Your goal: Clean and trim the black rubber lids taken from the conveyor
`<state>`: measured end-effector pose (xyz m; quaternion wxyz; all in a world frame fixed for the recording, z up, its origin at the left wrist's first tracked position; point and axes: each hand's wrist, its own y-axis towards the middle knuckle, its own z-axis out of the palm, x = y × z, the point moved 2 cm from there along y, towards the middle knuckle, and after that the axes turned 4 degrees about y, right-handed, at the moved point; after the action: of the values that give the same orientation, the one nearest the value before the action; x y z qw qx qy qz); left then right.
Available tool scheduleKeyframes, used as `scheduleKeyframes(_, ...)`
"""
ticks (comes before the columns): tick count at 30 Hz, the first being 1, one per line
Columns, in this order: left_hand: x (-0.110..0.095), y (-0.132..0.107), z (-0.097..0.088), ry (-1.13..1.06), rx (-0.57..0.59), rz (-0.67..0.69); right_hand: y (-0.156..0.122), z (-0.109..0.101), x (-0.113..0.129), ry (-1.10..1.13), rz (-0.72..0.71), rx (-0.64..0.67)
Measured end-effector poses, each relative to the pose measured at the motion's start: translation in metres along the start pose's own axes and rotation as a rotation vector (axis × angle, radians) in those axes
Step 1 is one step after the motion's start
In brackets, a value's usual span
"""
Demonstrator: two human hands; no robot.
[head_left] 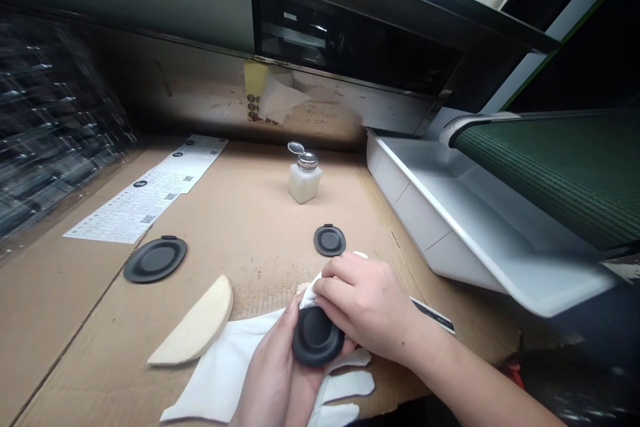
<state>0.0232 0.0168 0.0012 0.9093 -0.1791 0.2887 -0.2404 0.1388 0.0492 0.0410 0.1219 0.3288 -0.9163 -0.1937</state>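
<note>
We log the L hand (pixel 274 373) curled under a black disc (pixel 317 337), cradling it, and the R hand (pixel 363 300) closed over its upper edge, fingers (pixel 340 273) pinching a white cloth (pixel 311 295) against the rim. Disc sits between both hands, above a white glove (pixel 346 387). Round, so no long axis; dished face tilted up twd us. Pale foam pad (pixel 196 323) just L of hands. So far: 1 disc in hand, 2 more black discs (pixel 329 240) (pixel 155 259) on cardboard (pixel 250 213) atop worktop, tabs pointing away (condition of those unclear from here). Farther: dispenser bottle (pixel 305 180), lid up; printed sheets (pixel 145 197) at L; white tray (pixel 415 213), green belt (pixel 545 173) at R.
</note>
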Motion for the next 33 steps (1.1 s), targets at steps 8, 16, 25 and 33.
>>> scheduleKeyframes(8,-0.002,-0.005,0.007,0.135,-0.042,0.024,0.008,0.002,-0.001,-0.028,-0.036,0.054)
scheduleKeyframes(16,-0.001,-0.005,0.008,0.154,-0.008,0.054,-0.004,-0.006,-0.003,-0.140,-0.073,0.027)
scheduleKeyframes(25,0.001,-0.003,0.002,0.138,0.096,0.030,-0.003,-0.002,0.001,-0.106,-0.104,-0.058)
scheduleKeyframes(33,-0.001,-0.004,0.001,0.146,0.093,-0.018,-0.015,-0.031,-0.012,-0.260,-0.060,-0.043)
